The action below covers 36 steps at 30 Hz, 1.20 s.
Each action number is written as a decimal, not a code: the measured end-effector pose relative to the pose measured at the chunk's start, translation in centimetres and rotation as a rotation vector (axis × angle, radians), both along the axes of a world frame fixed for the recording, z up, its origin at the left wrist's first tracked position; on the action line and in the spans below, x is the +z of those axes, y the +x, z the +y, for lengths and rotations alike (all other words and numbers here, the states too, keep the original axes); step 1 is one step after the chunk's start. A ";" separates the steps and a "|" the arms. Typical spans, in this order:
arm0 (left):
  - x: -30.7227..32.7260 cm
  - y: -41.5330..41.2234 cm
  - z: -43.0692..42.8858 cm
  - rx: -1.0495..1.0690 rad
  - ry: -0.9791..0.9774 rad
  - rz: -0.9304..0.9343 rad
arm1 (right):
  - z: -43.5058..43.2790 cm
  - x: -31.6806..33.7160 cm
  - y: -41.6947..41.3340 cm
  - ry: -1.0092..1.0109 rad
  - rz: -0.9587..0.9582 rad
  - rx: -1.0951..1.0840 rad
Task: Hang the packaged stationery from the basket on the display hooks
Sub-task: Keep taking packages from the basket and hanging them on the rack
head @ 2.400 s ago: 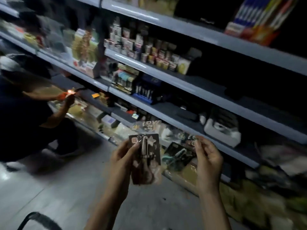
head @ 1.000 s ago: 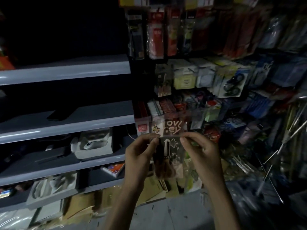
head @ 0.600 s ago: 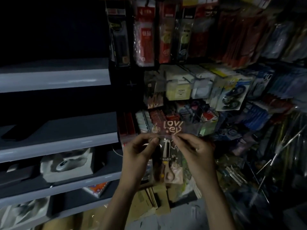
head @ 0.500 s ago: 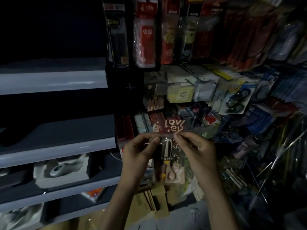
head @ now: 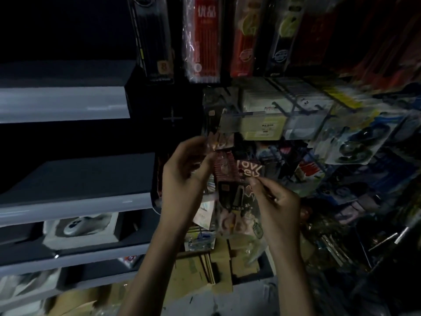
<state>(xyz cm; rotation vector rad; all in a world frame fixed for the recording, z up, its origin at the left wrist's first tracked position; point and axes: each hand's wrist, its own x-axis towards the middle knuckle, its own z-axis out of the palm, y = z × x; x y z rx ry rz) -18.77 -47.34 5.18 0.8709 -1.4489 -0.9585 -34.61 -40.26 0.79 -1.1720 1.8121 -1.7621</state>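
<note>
A dim shop aisle, and both hands are up in front of the hanging display. The left hand (head: 182,179) pinches the upper left corner of the stationery packet (head: 237,201), fingers (head: 205,160) curled tight on it. The right hand (head: 278,206) nips the packet's right edge just under its printed header, fingers clamped together on the plastic. The packet hangs upright between them, close in front of the packs on the display, though in this light I cannot tell whether it touches a hook.

On the far wall a row of red pencil packs (head: 205,42) hangs along the top, with pale boxed packs (head: 262,124) below. To the right is a blister pack (head: 355,144) of dark round items. Low on the right, what look like bare metal hooks (head: 385,239) stick out. On the left run grey shelves (head: 68,103), and a boxed white gadget (head: 79,229) sits on a lower one. Flattened cardboard (head: 205,270) lies on the floor beneath the hands.
</note>
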 end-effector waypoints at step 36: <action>3.9 -3.3 -1.6 -0.064 -0.113 -0.008 | -9.5 4.7 -3.9 -0.120 0.035 0.262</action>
